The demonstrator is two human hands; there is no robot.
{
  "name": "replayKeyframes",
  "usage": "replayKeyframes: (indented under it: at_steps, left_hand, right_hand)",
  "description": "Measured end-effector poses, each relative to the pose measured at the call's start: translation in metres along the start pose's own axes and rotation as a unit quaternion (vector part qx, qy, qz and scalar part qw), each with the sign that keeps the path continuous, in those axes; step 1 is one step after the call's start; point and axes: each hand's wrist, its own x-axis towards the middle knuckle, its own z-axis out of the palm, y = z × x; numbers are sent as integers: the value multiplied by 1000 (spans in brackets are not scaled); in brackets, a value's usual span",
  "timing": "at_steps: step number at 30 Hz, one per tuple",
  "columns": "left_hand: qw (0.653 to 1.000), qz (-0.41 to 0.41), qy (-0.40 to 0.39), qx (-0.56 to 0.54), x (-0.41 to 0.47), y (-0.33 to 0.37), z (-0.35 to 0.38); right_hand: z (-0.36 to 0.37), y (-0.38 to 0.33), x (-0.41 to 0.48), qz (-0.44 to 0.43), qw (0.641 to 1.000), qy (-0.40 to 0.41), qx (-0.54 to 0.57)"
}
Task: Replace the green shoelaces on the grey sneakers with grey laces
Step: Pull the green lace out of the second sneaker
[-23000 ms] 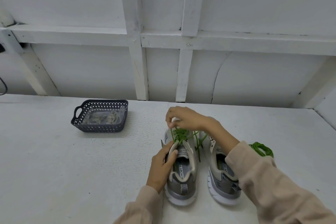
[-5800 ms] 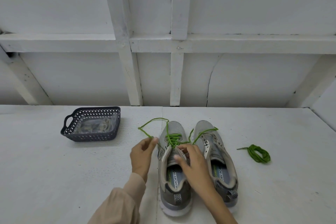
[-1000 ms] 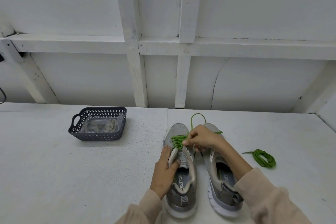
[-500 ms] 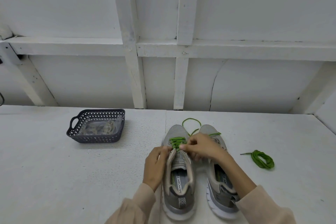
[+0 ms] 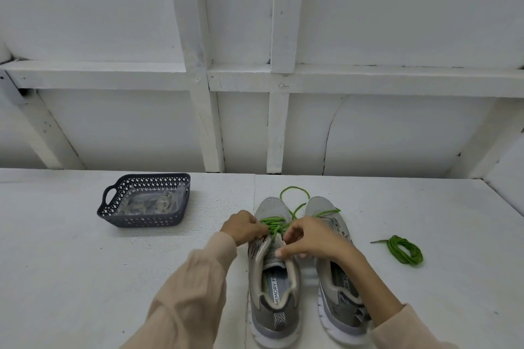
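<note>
Green lace (image 5: pixel 273 222) pinched in my left hand (image 5: pixel 245 228), right hand (image 5: pixel 312 238) gripping the grey sneaker (image 5: pixel 273 292) by its eyelet flap; I'd ease each crossing out evenly.

Two sneakers sit side by side on the table (image 5: pixel 71 278), toes toward the wall (image 5: pixel 368 136): left sneaker (image 5: pixel 273 292), right sneaker (image 5: pixel 337 286). Off to the left and further back there's a basket (image 5: pixel 141 219) with a bag of laces (image 5: pixel 153 202) in it. A coiled lace (image 5: pixel 405 249) lies right of the pair, apart. The left hand (image 5: pixel 245 228) and right hand (image 5: pixel 309 238) are on either side of the left sneaker's threaded lace (image 5: pixel 273 221), which trails out past the toes.
</note>
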Motion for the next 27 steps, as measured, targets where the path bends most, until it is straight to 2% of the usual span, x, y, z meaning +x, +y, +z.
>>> replayKeyframes:
  at_steps: [2, 5, 11, 14, 20, 23, 27]
  left_hand:
    - [999, 8, 11, 39, 1, 5, 2]
    - [992, 32, 67, 105, -3, 9, 9]
    - [993, 70, 95, -15, -7, -12, 7]
    - [994, 81, 78, -5, -9, -15, 6]
    - [979, 84, 183, -14, -8, -4, 21]
    - [980, 67, 181, -45, -11, -8, 21]
    - [979, 87, 173, -58, -16, -17, 16]
  right_hand:
    - [-1, 1, 0, 0, 1000, -6, 3]
    - [-1, 5, 1, 3, 1000, -13, 6]
    - [-1, 6, 1, 4, 1000, -15, 5]
    - [-2, 4, 1, 7, 1000, -14, 3]
    - [-3, 2, -3, 5, 1000, -13, 4]
    - [-2, 4, -5, 2, 1000, -9, 6]
    - [-1, 4, -5, 4, 1000, -4, 15]
